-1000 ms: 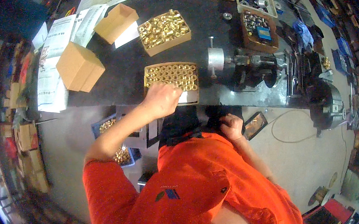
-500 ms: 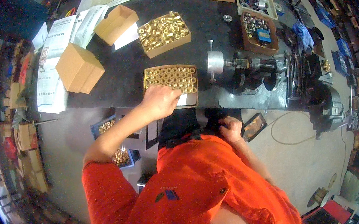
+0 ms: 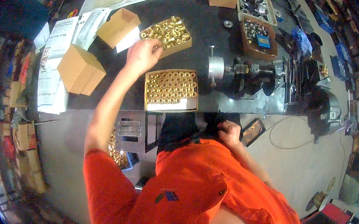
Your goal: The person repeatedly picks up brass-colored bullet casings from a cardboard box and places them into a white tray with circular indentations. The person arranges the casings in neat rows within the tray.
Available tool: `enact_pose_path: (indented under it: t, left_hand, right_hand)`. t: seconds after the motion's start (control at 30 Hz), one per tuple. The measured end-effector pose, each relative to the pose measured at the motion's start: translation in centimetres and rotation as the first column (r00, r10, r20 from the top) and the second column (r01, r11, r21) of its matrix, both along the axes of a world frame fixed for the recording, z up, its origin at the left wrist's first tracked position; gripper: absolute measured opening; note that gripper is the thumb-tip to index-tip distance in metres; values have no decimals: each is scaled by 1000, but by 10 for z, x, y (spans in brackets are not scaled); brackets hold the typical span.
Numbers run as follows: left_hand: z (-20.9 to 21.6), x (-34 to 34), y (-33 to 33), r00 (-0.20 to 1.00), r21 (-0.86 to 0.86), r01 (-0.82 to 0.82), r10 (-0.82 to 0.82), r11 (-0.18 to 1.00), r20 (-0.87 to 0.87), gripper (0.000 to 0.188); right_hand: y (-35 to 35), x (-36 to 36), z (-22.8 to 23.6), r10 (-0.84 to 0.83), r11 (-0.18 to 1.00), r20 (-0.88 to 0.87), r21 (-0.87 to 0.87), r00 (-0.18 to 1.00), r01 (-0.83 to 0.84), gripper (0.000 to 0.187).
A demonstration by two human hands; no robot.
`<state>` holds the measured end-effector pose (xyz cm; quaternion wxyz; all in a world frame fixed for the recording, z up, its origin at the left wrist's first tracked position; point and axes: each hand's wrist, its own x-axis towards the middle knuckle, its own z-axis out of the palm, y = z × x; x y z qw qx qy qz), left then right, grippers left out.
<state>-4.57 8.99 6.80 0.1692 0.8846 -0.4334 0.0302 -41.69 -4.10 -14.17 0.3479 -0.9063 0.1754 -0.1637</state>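
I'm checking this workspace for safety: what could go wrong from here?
The left hand is at the heaped box, where loose brass pieces might be knocked over the rim. The box of neat rows sits near the front edge of the table, so a bump could perhaps tip it off.

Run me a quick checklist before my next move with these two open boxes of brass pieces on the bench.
1. Left hand at the back box: ok, at its left side.
2. Piece in the left fingers: cannot tell, too small and partly hidden.
3. Back box pieces in rows: not ok, they lie jumbled.
4. Front box pieces in rows: ok.
5. Room in the front box: ok, a pale strip shows bare along its near side.
6. Right hand clear of both boxes: ok.
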Motion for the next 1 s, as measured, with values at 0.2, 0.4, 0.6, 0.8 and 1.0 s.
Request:
enact_pose_path:
  t: [0.2, 0.4, 0.6, 0.8, 1.0]
  left_hand:
    - [-17, 39, -19, 990, 209, 131, -115, 969, -85, 21]
    - [-16, 54, -12, 942, 199, 334, -327, 921, -69, 19]
    - [-5, 40, -12, 985, 277, 171, -160, 946, -61, 16]
    - [-8, 39, -7, 988, 278, 146, -156, 950, 16, 16]
    - [19, -12, 22, 933, -16, 195, -190, 981, -305, 14]
  right_hand:
    - [0, -2, -6, 4, 999, 56, -48, 998, -1, 17]
    - [1, 1, 6, 15, 1000, 46, -16, 999, -15, 19]
    - [-1, -2, -7, 13, 998, 56, -60, 998, -9, 17]
    - [-2, -1, -7, 19, 998, 60, -57, 998, -15, 20]
    - [-1, -1, -7, 12, 999, 77, -48, 997, -9, 21]
